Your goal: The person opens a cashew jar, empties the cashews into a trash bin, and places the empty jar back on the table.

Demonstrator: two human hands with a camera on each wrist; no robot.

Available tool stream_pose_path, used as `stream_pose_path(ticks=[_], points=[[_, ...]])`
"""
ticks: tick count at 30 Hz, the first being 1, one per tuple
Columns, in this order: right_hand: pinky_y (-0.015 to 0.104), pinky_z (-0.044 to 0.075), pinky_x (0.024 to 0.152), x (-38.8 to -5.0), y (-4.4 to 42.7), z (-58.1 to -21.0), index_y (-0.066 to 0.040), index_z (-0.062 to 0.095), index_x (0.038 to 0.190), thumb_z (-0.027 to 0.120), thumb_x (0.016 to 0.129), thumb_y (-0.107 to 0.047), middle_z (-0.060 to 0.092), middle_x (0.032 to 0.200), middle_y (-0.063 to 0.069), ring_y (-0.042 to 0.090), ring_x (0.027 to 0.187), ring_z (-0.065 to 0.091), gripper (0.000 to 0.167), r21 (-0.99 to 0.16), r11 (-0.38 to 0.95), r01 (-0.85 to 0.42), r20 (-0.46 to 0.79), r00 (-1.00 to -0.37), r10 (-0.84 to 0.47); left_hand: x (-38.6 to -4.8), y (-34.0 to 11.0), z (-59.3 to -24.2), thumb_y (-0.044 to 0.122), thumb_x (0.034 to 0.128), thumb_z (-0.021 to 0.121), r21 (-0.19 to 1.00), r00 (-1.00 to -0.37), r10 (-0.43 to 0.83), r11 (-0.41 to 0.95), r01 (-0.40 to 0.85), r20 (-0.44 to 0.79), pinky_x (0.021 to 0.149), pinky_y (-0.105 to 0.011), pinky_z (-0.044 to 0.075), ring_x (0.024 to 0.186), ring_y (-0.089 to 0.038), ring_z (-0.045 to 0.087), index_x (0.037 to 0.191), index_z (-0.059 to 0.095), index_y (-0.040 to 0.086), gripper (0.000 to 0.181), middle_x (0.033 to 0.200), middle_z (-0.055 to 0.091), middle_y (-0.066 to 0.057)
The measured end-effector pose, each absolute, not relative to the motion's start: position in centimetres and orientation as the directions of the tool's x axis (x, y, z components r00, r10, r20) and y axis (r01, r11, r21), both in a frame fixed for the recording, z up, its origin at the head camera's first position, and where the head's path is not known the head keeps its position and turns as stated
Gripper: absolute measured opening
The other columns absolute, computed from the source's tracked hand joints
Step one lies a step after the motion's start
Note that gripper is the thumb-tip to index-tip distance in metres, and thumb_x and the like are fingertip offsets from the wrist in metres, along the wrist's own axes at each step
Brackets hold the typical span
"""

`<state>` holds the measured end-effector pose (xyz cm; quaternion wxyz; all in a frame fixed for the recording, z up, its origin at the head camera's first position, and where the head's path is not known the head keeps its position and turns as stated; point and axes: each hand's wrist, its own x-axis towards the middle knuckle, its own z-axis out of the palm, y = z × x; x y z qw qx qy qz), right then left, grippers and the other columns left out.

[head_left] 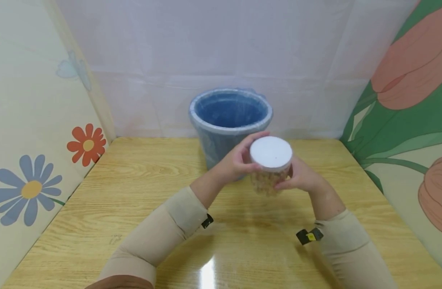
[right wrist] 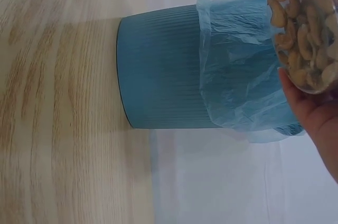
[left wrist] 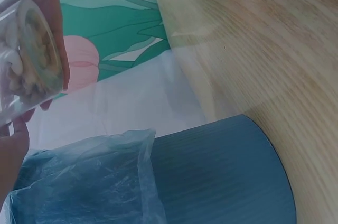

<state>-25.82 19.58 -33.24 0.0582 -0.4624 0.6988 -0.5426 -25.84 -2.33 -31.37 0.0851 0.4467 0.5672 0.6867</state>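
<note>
Both hands hold a clear jar of cashews (head_left: 267, 181) above the table, its white lid (head_left: 271, 151) facing up. My left hand (head_left: 239, 160) grips the jar's left side near the lid, its thumb across the front. Lower on the right side, my right hand (head_left: 302, 175) holds the jar with its thumb at the front. Through the clear bottom, the cashews (right wrist: 306, 36) show in the right wrist view. Just behind the jar stands a blue trash bin (head_left: 215, 146), upright and lined with a thin translucent bag (right wrist: 237, 65) folded over its rim.
The wood-grain table (head_left: 152, 172) runs back to a white cloth backdrop (head_left: 221, 44). Flower-patterned panels, one on the left (head_left: 26, 100) and one on the right (head_left: 405, 128), flank the table.
</note>
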Motion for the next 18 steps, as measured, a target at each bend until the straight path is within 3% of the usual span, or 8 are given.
stream_pose_path(ticks=[10,18], points=[[0.036,0.031,0.105,-26.02,19.80,-33.35,-0.003,0.021,0.140,0.075,0.062,0.002,0.034,0.137,0.010,0.025,0.125,0.033,0.096,-0.826,-0.064,-0.560,0.401,-0.506,-0.764,-26.02,-2.57,-31.21,0.049,0.0641,0.077,0.869,-0.544,0.679,-0.353,0.347,0.493,0.101,-0.042,0.036,0.120,-0.025,0.041,0.142,0.017,-0.003,0.111,0.137,0.030,-0.027],[0.037,0.032,0.104,-26.08,19.78,-33.58,-0.005,0.023,0.139,0.075,0.063,0.001,0.035,0.136,0.010,0.025,0.125,0.035,0.093,-0.833,-0.060,-0.551,0.385,-0.498,-0.777,-26.05,-2.65,-31.50,0.047,0.0644,0.077,0.874,-0.532,0.695,-0.352,0.334,0.483,0.100,-0.042,0.037,0.119,-0.025,0.042,0.140,0.020,-0.006,0.109,0.135,0.033,-0.028]])
